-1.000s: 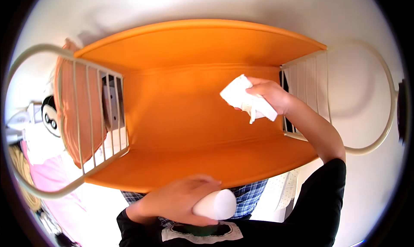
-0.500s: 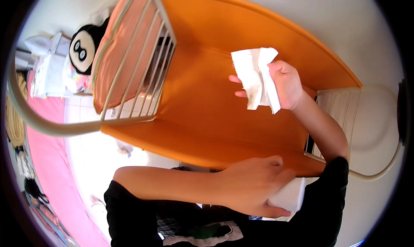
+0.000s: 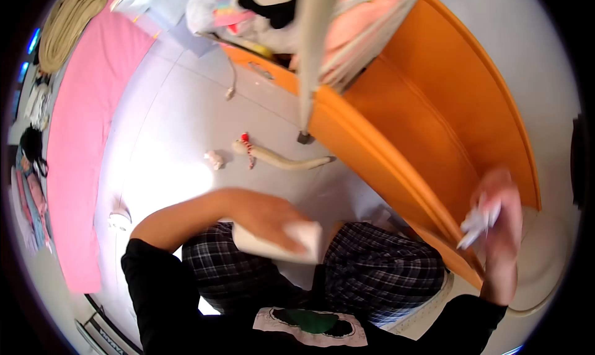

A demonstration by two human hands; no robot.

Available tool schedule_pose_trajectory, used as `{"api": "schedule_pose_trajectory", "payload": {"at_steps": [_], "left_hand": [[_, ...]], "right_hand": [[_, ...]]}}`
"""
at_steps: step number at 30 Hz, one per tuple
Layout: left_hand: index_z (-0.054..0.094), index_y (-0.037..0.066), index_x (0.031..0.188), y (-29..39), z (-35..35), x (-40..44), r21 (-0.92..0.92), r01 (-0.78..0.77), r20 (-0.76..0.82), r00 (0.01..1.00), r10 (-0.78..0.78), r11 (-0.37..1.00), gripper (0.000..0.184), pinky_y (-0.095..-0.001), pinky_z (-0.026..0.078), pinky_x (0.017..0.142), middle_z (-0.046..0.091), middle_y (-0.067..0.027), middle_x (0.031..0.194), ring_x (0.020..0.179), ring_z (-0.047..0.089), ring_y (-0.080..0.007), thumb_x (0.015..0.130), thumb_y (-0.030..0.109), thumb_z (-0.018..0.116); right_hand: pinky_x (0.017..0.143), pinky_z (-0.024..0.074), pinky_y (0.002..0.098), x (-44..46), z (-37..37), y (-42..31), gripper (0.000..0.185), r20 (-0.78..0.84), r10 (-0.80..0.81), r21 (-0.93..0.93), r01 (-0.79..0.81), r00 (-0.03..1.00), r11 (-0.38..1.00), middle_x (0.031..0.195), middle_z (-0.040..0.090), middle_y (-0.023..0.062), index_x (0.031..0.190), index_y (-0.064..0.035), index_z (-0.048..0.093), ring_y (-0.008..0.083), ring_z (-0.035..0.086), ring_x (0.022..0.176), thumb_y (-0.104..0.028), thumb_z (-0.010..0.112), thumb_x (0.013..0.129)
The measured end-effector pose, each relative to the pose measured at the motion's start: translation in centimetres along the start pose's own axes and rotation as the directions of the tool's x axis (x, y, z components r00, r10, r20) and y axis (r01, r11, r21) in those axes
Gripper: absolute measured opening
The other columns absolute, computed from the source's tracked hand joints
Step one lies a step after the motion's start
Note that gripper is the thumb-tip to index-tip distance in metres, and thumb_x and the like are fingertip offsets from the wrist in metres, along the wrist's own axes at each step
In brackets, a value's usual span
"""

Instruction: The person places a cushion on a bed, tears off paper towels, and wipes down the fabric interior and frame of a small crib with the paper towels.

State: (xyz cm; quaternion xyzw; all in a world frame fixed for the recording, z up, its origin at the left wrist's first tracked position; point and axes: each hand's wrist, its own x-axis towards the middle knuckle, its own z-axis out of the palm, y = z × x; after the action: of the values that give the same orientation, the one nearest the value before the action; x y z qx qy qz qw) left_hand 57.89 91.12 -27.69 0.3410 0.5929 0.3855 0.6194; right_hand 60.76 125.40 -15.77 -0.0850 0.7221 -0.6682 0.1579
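My left hand is closed around a white paper roll above my lap, blurred by motion. On the right, my right hand grips a crumpled white tissue at the near right end of an orange trough-like compartment. That hand is also smeared by motion, and I cannot tell whether the tissue touches the orange surface.
A cream metal post rises at the compartment's left end, beside a pink cushion and a black plush toy. A long stuffed toy and a small pink item lie on the tiled floor. A pink mat runs along the left.
The view has swung left and down, showing more floor and my lap. My right hand has gone from the compartment's middle to its near end, the tissue now bunched up. The roll has moved left.
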Motion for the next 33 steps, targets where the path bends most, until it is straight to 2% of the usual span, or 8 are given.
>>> {"api": "schedule_pose_trajectory", "payload": {"at_steps": [3, 5, 12, 14, 18, 27, 29, 33], "left_hand": [[0.053, -0.003, 0.115, -11.9, -0.9, -7.1, -0.211, 0.068, -0.382, 0.912, -0.146, 0.975, 0.063, -0.0373, 0.049, 0.08, 0.062, -0.0196, 0.1, 0.092, 0.061, -0.0301, 0.086, 0.053, 0.053], [0.05, -0.004, 0.116, -17.0, -0.2, -9.9, -0.726, -0.378, -0.534, 0.837, -0.124, 0.575, 0.063, -0.0429, 0.052, 0.074, 0.061, -0.0202, 0.096, 0.082, 0.063, -0.0319, 0.089, 0.053, 0.047], [0.047, 0.0, 0.121, -27.5, 2.4, -9.8, -0.404, -0.901, -0.882, 0.34, -0.327, 0.155, 0.076, -0.0452, 0.054, 0.073, 0.061, -0.0191, 0.099, 0.078, 0.063, -0.0326, 0.09, 0.065, 0.023], [0.044, 0.001, 0.125, -28.2, 2.9, -10.6, -0.355, -0.928, -0.887, 0.294, -0.356, 0.117, 0.077, -0.0445, 0.053, 0.077, 0.058, -0.0203, 0.108, 0.084, 0.062, -0.0313, 0.089, 0.066, 0.025], [0.037, 0.001, 0.133, -30.5, 3.8, -12.1, -0.202, -0.972, -0.925, 0.229, -0.305, -0.116, 0.07, -0.048, 0.047, 0.089, 0.044, -0.025, 0.13, 0.103, 0.056, -0.0334, 0.09, 0.056, 0.035], [0.04, -0.001, 0.129, -33.5, 4.4, -9.3, -0.149, -0.987, -0.905, 0.163, -0.392, -0.067, 0.056, -0.0461, 0.039, 0.099, 0.049, -0.0164, 0.127, 0.115, 0.049, -0.0312, 0.083, 0.029, 0.054], [0.041, -0.001, 0.127, -33.4, 3.9, -8.1, -0.216, -0.976, -0.875, 0.177, -0.45, 0.036, 0.057, -0.0462, 0.039, 0.097, 0.051, -0.0155, 0.124, 0.114, 0.05, -0.0307, 0.084, 0.033, 0.056], [0.039, 0.001, 0.127, -30.6, 2.3, -5.0, -0.351, -0.885, -0.902, 0.231, -0.365, 0.306, 0.059, -0.0421, 0.043, 0.093, 0.052, -0.0138, 0.12, 0.112, 0.051, -0.0255, 0.084, 0.035, 0.062]], "right_hand": [[0.067, 0.0398, 0.028, 0.1, 5.8, -1.4, 0.049, 0.425, -0.06, -0.624, 0.341, 0.903, 0.703, 0.098, 0.045, 0.014, 0.106, -0.0053, 0.054, 0.0216, 0.047, 0.081, 0.011, 0.059, 0.06], [0.074, 0.042, 0.0328, 1.3, 9.9, 0.9, 0.054, 0.431, 0.04, -0.612, 0.26, 0.901, 0.747, 0.1, 0.044, 0.0165, 0.114, -0.0041, 0.051, 0.0284, 0.049, 0.085, 0.015, 0.055, 0.064], [0.071, 0.0477, 0.0435, 5.6, 19.6, 15.9, 0.025, 0.408, 0.419, -0.523, -0.169, 0.811, 0.836, 0.093, 0.061, 0.0197, 0.109, -0.0021, 0.053, 0.0366, 0.06, 0.083, 0.0, 0.05, 0.084], [0.064, 0.0473, 0.0452, 8.0, 22.9, 21.6, 0.019, 0.494, 0.089, -0.594, 0.261, 0.865, 0.761, 0.087, 0.062, 0.0192, 0.102, -0.0024, 0.053, 0.0366, 0.061, 0.076, -0.003, 0.048, 0.084], [0.066, 0.0469, 0.0457, 14.8, 32.5, 26.8, 0.021, 0.32, 0.251, -0.72, 0.062, 0.913, 0.691, 0.085, 0.062, 0.0184, 0.101, -0.0054, 0.053, 0.0375, 0.06, 0.078, -0.008, 0.055, 0.08], [0.078, 0.0477, 0.0364, 19.2, 39.8, 39.9, 0.042, 0.154, -0.198, -0.529, 0.25, 0.968, 0.811, 0.103, 0.059, 0.0163, 0.121, -0.0064, 0.049, 0.0285, 0.061, 0.091, -0.013, 0.062, 0.081], [0.087, 0.0443, 0.0366, 19.7, 36.9, 37.2, 0.051, 0.178, 0.356, -0.176, -0.327, 0.917, 0.929, 0.115, 0.053, 0.0167, 0.128, -0.0068, 0.046, 0.0272, 0.055, 0.105, -0.015, 0.064, 0.081], [0.089, 0.0433, 0.0368, 17.8, 34.7, 32.1, 0.05, 0.08, 0.241, 0.086, -0.248, 0.967, 0.965, 0.117, 0.053, 0.0177, 0.125, -0.0022, 0.048, 0.0285, 0.054, 0.107, -0.017, 0.065, 0.08]]}}
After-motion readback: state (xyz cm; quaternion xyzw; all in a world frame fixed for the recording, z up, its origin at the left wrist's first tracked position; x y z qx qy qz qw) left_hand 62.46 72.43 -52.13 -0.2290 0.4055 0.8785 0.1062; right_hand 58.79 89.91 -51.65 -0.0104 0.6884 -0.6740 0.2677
